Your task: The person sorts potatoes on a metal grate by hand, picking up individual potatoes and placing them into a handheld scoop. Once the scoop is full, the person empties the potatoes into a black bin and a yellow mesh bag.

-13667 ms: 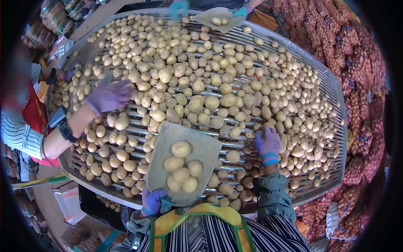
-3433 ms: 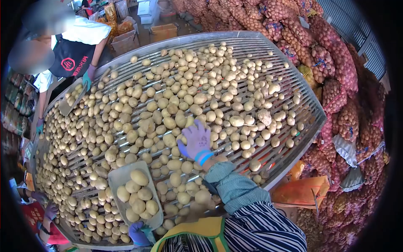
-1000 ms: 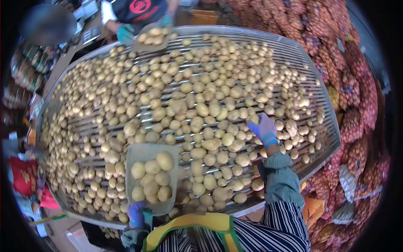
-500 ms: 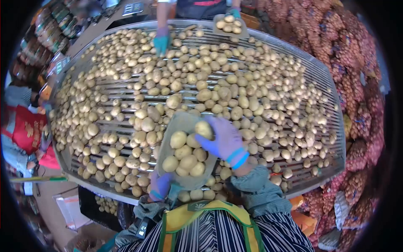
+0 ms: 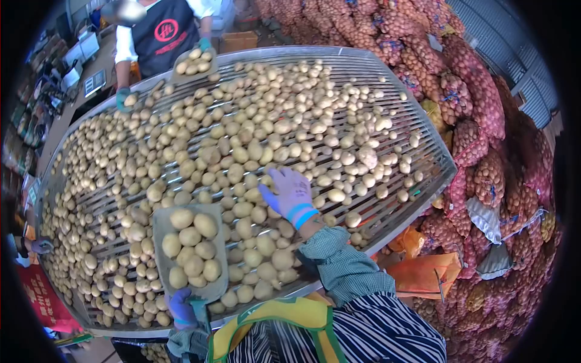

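Observation:
A shallow grey plastic scoop with several large potatoes in it lies over the left-middle of a slatted metal table. My left hand, in a purple glove, is closed on its near end. To the right of the scoop, my right hand reaches over the loose potatoes, purple-gloved with a blue band at the wrist. Its thumb and fingers are apart around a potato near the fingertips; no firm grip shows.
Potatoes of mixed sizes cover much of the slatted table, which has a raised metal rim. Across it, a co-worker in a dark apron holds another scoop. Another gloved hand is at far left. Red mesh sacks are piled right.
My view has swung to the right. My right hand has left the potato at the scoop and reached out to the loose potatoes. The co-worker's hand has moved to the table's edge.

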### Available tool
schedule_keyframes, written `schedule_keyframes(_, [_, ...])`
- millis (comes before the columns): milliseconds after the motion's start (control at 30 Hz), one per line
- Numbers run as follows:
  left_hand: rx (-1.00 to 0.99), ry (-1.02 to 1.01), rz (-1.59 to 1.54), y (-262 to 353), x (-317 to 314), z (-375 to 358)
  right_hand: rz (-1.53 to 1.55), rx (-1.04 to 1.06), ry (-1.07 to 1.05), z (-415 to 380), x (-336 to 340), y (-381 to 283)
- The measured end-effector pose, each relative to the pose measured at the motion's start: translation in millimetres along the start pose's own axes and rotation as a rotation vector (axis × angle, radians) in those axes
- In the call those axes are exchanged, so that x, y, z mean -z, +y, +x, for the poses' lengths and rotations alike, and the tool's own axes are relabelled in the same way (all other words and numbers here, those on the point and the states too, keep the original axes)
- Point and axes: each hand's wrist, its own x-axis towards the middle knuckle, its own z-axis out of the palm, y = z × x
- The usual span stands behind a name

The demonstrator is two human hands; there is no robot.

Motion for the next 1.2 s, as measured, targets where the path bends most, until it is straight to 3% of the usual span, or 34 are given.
schedule_keyframes(33, [-0.096,-0.017,0.157,-36,18,7,-0.133,-0.071,0.004,-10,-7,33])
schedule_keyframes(67, [0.088,0.093,-0.137,-18,-4,-1,-0.264,-0.143,0.008,-20,-10,55])
schedule_keyframes(100, [0.092,0.138,-0.218,3,-30,-12,-0.261,-0.142,0.025,-34,-10,66])
schedule_keyframes(167, [0.093,0.065,-0.221,3,-48,-18,-0.173,0.024,-0.006,-50,-6,86])
schedule_keyframes(200, [0.103,0.129,-0.271,1,-64,-24,-0.162,0.022,0.004,-44,3,105])
schedule_keyframes(267, [0.138,0.146,-0.360,1,-99,-33,0.218,-0.019,0.077,-36,34,148])
schedule_keyframes(367, [0.265,0.151,-0.405,-5,-138,-36,0.053,-0.166,0.303,4,109,223])
schedule_keyframes(467, [0.351,0.066,-0.468,-10,-186,-39,-0.127,-0.327,0.319,20,106,299])
schedule_keyframes(533, [0.311,0.052,-0.403,-6,-217,-43,0.012,-0.459,-0.084,22,101,296])
schedule_keyframes(567, [0.281,0.039,-0.339,-3,-229,-45,0.019,-0.457,-0.082,18,99,292])
schedule_keyframes(633, [0.242,0.010,-0.255,5,-245,-43,0.120,-0.044,-0.008,8,98,285])
schedule_keyframes(667, [0.205,-0.022,-0.181,7,-252,-42,0.124,-0.047,-0.009,15,104,295])
schedule_keyframes(733, [0.129,-0.084,-0.140,-5,-254,-33,0.207,-0.241,0.098,42,123,326])
schedule_keyframes(800, [0.099,-0.076,-0.058,-21,-249,-25,-0.135,-0.343,0.171,81,154,378])
schedule_keyframes(900, [-0.060,-0.062,0.152,-27,-254,-17,-0.354,-0.588,-0.038,117,182,454])
schedule_keyframes(967, [0.182,0.016,-0.038,-29,-254,-12,-0.277,-0.616,-0.069,130,175,501])
schedule_keyframes(1000, [0.428,0.057,-0.174,-21,-253,-18,-0.215,-0.519,-0.059,137,161,531])
schedule_keyframes(1033, [0.431,0.069,-0.173,-13,-259,-21,-0.211,-0.512,-0.069,144,156,531])
schedule_keyframes(1100, [0.196,-0.013,0.009,2,-277,-23,-0.152,-0.631,-0.163,156,151,522])
schedule_keyframes(1200, [0.067,-0.011,0.141,1,-281,-24,-0.121,-0.619,-0.099,155,139,507])
